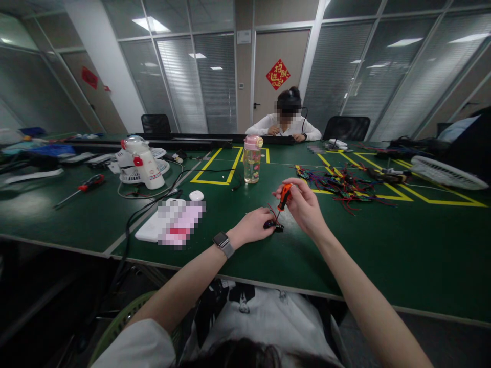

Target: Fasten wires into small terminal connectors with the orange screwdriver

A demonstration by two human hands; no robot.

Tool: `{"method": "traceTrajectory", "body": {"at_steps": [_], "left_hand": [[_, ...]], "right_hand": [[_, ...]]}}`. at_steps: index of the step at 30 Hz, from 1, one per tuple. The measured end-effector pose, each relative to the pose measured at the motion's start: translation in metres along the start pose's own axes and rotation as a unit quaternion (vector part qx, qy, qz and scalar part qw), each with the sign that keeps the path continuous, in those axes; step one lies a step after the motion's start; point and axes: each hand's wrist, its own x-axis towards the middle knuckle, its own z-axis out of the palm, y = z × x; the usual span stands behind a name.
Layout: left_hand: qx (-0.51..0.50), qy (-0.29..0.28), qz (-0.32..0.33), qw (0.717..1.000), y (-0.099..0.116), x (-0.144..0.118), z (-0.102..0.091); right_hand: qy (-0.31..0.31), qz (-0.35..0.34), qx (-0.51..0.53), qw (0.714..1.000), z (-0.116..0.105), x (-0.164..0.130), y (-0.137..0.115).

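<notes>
My right hand (301, 204) is closed round the orange and black handle of a small screwdriver (284, 197), which points down at a slant. Its tip meets or nearly meets a small dark circuit board (279, 226) on the green table; exact contact is too small to tell. Fingers of my left hand (256, 224) press together on the near end of that board and hold it against the tabletop. Thin red wires rise from the board beside the screwdriver shaft. A watch (222, 242) is on my left wrist.
A pile of wired boards (341, 181) lies to the right. Ahead stands a pink-lidded bottle (252, 161). At left are a white bottle (148, 166), a red-black screwdriver (86, 186), cables and a white earbud case (196, 195). Across the table sits a person (264, 122).
</notes>
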Motion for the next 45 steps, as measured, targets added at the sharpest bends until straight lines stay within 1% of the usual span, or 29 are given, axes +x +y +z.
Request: {"method": "traceTrajectory", "body": {"at_steps": [3,5,8,10,12,15,19,26,32,37,39,45], "left_hand": [[0.003,0.0,-0.002,1.0,0.0,0.0,0.0],[0.005,0.0,-0.004,1.0,0.0,0.0,0.0],[0.006,-0.002,-0.01,1.0,0.0,0.0,0.0],[0.005,-0.002,-0.008,1.0,0.0,0.0,0.0],[0.004,-0.002,-0.003,1.0,0.0,0.0,0.0],[0.008,-0.002,-0.002,1.0,0.0,0.0,-0.001],[0.016,-0.006,-0.003,1.0,-0.001,-0.001,0.0],[0.005,-0.002,-0.011,1.0,0.001,0.0,-0.001],[0.012,-0.005,-0.005,1.0,-0.002,0.0,-0.001],[0.019,-0.007,-0.006,1.0,-0.005,0.0,0.001],[0.018,-0.006,-0.008,1.0,-0.005,0.0,0.001],[0.021,-0.008,-0.007,1.0,-0.002,0.0,-0.001]], "right_hand": [[0.019,-0.016,-0.011,1.0,-0.001,0.001,0.002],[0.042,-0.037,-0.055,0.997,-0.004,0.001,0.003],[0.083,-0.075,-0.132,0.985,-0.009,0.001,0.003],[0.098,-0.082,-0.151,0.98,-0.01,0.001,0.002],[0.091,-0.065,-0.14,0.984,-0.011,0.001,0.001],[0.064,-0.038,-0.099,0.992,-0.01,0.002,0.0],[0.051,-0.037,-0.06,0.996,-0.009,0.003,0.001],[0.035,-0.049,-0.06,0.996,-0.01,0.001,0.007],[0.057,-0.043,-0.06,0.996,-0.009,0.002,0.006],[0.013,-0.01,-0.05,0.999,-0.009,0.002,0.001],[0.007,-0.006,-0.032,0.999,-0.007,0.002,0.0],[0.025,-0.012,-0.009,1.0,-0.007,0.004,0.004]]}}
